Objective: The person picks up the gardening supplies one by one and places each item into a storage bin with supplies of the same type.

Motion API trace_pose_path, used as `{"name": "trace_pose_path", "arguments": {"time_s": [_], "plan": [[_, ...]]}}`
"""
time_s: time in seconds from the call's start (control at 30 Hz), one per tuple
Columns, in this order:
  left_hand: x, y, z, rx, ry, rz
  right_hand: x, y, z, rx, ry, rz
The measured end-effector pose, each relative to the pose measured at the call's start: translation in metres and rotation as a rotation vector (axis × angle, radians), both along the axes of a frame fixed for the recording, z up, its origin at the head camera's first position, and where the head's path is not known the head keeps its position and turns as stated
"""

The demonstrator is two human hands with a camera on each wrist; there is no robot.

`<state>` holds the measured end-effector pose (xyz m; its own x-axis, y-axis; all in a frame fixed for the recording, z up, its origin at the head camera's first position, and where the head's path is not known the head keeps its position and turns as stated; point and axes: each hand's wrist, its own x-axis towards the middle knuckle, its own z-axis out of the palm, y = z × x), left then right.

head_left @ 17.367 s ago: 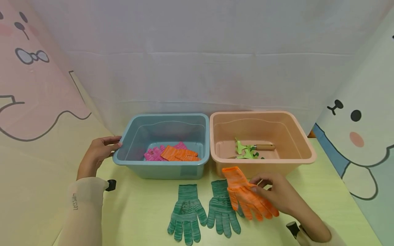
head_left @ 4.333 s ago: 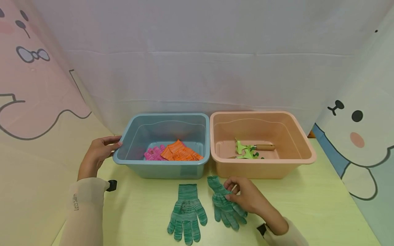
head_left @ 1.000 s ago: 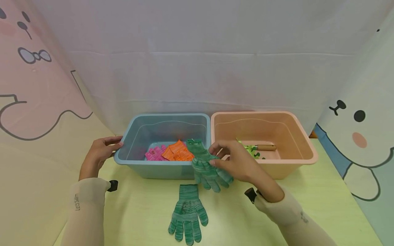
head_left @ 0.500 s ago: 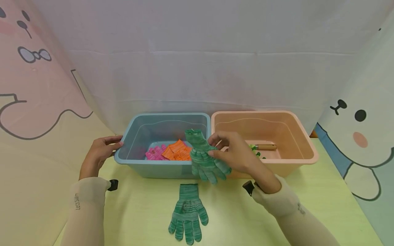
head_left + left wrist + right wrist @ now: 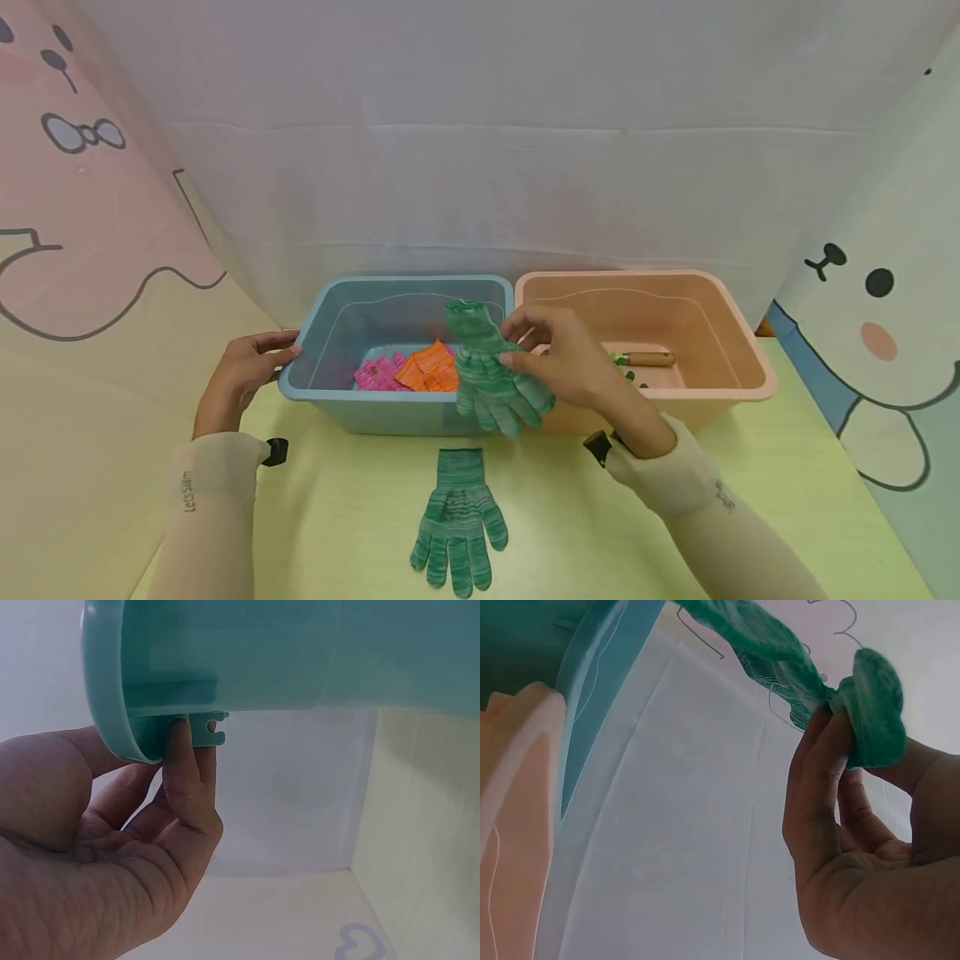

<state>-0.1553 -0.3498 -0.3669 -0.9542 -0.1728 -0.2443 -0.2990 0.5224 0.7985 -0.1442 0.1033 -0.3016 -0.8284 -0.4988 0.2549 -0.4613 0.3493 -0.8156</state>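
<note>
My right hand (image 5: 562, 354) pinches a green knit glove (image 5: 487, 367) by its edge, between thumb and fingers. The glove hangs over the front right rim of the blue bin (image 5: 390, 398), cuff up and fingers dangling. In the right wrist view the green glove (image 5: 780, 656) is bunched at the fingertips. My left hand (image 5: 243, 371) grips the blue bin's left rim; the left wrist view shows its fingers curled under the rim (image 5: 105, 682). Inside the bin lie a pink glove (image 5: 380, 374) and an orange glove (image 5: 429, 367), partly hidden by the green one.
A second green glove (image 5: 457, 517) lies flat on the table (image 5: 337, 517), fingers toward me. The peach bin (image 5: 720, 393) stands right beside the blue one, holding a wooden-handled green garden tool (image 5: 648, 359). A white curtain (image 5: 480, 167) hangs behind.
Seconds ago the orange glove left the table and joined those in the blue bin. Since then my right hand has lifted a green glove and carried it up and left. My left hand stays put.
</note>
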Motion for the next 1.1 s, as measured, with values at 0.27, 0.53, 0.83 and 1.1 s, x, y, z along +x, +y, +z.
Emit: {"name": "trace_pose_path", "arguments": {"time_s": [0.27, 0.53, 0.83, 1.1], "plan": [[0.0, 0.001, 0.0, -0.009, -0.01, 0.006, -0.012, -0.01, 0.012, -0.037, -0.03, -0.014], [0.0, 0.002, 0.0, -0.007, -0.013, 0.018, -0.024, -0.02, 0.023, -0.024, -0.095, -0.064], [-0.001, 0.001, 0.001, -0.008, -0.017, 0.017, -0.039, -0.031, 0.025, -0.04, -0.083, -0.091], [-0.001, 0.002, 0.0, 0.001, -0.013, 0.019, -0.05, -0.038, 0.023, -0.009, -0.106, -0.122]]}}
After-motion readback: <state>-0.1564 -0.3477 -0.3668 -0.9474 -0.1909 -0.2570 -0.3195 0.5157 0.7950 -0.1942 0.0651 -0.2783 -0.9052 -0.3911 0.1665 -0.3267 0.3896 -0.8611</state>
